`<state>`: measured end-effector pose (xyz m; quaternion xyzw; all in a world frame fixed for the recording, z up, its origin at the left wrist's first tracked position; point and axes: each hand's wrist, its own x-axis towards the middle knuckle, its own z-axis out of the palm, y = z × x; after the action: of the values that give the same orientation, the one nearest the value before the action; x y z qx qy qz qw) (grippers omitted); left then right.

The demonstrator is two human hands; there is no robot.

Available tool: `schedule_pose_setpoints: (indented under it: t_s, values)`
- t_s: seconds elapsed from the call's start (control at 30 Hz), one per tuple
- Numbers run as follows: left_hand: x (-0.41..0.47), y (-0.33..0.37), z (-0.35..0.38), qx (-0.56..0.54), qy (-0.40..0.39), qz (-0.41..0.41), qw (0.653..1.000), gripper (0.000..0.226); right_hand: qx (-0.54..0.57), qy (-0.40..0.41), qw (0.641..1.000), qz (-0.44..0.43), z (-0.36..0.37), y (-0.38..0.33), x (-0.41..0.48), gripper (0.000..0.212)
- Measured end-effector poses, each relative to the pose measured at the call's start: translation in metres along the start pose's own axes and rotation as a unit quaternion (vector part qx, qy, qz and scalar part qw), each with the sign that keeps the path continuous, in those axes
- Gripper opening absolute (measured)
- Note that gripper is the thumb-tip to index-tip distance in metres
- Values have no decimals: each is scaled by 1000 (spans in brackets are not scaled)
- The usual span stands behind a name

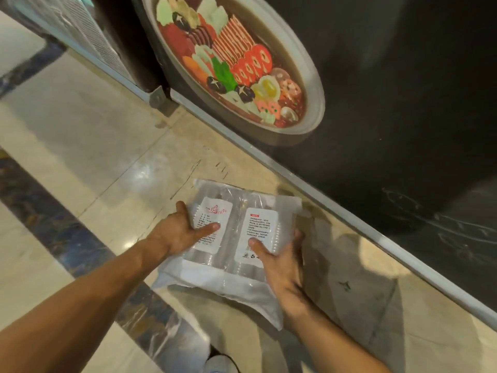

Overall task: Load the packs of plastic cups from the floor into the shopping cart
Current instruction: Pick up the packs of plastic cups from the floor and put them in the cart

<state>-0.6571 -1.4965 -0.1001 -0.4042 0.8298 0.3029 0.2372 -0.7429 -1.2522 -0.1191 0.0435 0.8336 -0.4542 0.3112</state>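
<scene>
As hands (pixel 180 234) clasp its sides, pack (pixel 234 211) between

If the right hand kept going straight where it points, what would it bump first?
The pack of plastic cups, which the right hand grips at its right edge. Past the pack probably comes the floor, then the dark panel, though depth is hard to judge.

Nothing on the pack (pixel 234 227) could be read. A white label (pixel 212 219) at its 9 o'clock side bore a red script heading above rows of small black print. A second label (pixel 260 232) at 3 o'clock bore a red strip, more small print and tiny symbols at its foot, all too blurred to read.
</scene>
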Motion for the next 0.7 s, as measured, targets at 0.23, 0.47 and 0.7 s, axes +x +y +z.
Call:
schedule_pose_setpoints:
  t_s: [0.23,0.47,0.7]
  values:
    - [-73,-12,-74,-84,82,-56,992,93,-35,-98,994,-41,-7,-93,-24,80]
    - [-212,1,-190,-170,153,-108,968,83,-53,-177,976,-112,-49,-239,-123,66]
    - [-379,59,-333,-184,194,-105,958,114,-37,-193,968,-153,-146,-388,-259,72]
